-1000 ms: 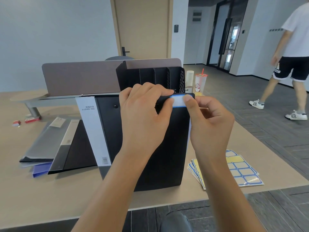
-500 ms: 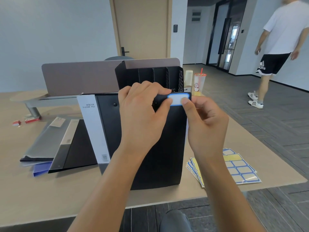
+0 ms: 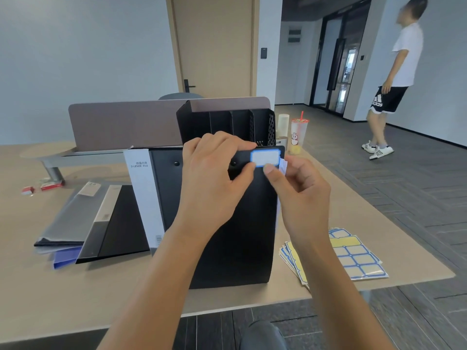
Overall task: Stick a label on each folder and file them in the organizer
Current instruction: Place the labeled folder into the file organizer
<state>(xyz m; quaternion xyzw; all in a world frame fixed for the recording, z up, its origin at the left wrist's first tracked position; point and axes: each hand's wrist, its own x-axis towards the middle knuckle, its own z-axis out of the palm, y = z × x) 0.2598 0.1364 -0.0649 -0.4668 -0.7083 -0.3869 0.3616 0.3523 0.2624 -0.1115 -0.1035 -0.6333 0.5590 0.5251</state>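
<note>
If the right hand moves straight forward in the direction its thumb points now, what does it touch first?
Most likely the blue-bordered label on the black folder: the right hand has its thumb at the label's lower edge. Depth is uncertain.

**Bench and what rests on it**

A tan bench (image 3: 45, 294) is seen. Left of the fingers (image 3: 222, 145), a stack of folders (image 3: 83, 223) is laid flat. Below and right of them, label sheets (image 3: 353, 261) are fanned. Beyond them, a black organizer (image 3: 227, 122) and a cup (image 3: 298, 132) are stood.
</note>
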